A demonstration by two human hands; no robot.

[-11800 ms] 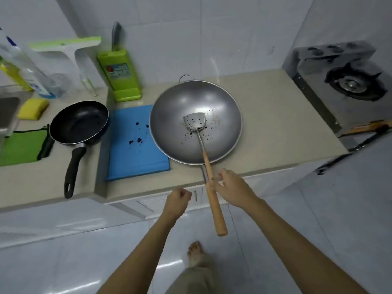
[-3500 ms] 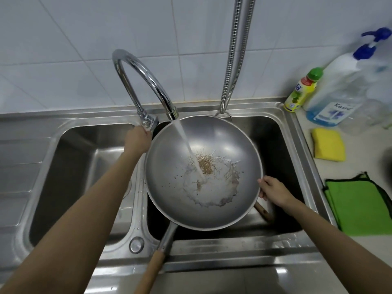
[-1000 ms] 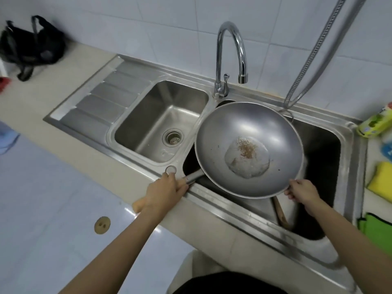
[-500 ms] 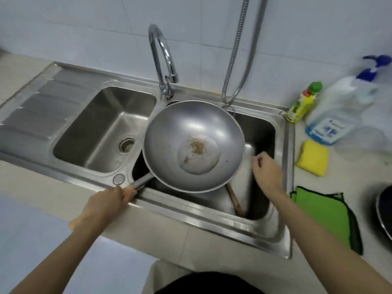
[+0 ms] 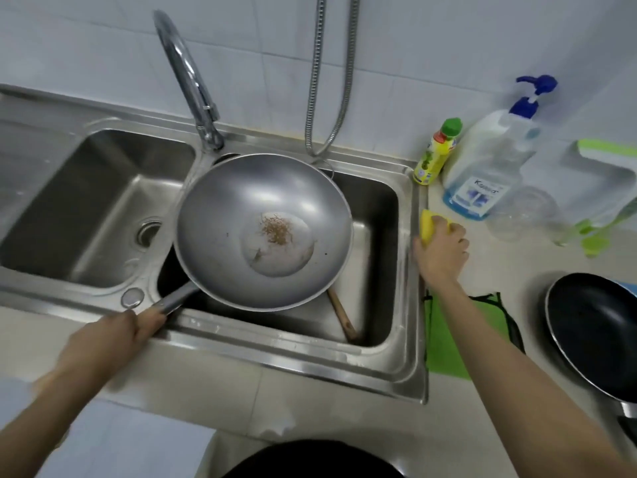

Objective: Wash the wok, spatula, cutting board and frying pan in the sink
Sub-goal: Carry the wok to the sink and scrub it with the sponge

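The wok (image 5: 241,215) is a round, grey metal bowl with a long handle. It sits over the right basin of the sink (image 5: 410,305), with its rim extending over the divider toward the left basin. A shallow pool of cloudy water lies at its bottom, with a patch of brown residue at the pool's upper edge and small dark specks on the wall nearby. The handle points toward the near left corner of the basin. A loop handle shows at the far rim, next to the hanging hose (image 5: 331,98). The tap (image 5: 193,81) stands behind the wok; no water stream is visible.

The spatula (image 5: 341,315) lies in the right basin under the wok; only its wooden handle shows. The frying pan (image 5: 593,332), black inside, rests on the counter (image 5: 517,270) at the right edge of view, beside a green cloth (image 5: 444,339).

Left hand (image 5: 107,339): the grip is closed around the wok handle at the near sink rim, forearm reaching in from the lower left.

Right hand (image 5: 443,246): extended to the counter just right of the sink, palm down, fingers curled over a yellow sponge (image 5: 427,225). The sponge lies in front of a small yellow bottle (image 5: 436,153) and a large pump bottle (image 5: 493,163).
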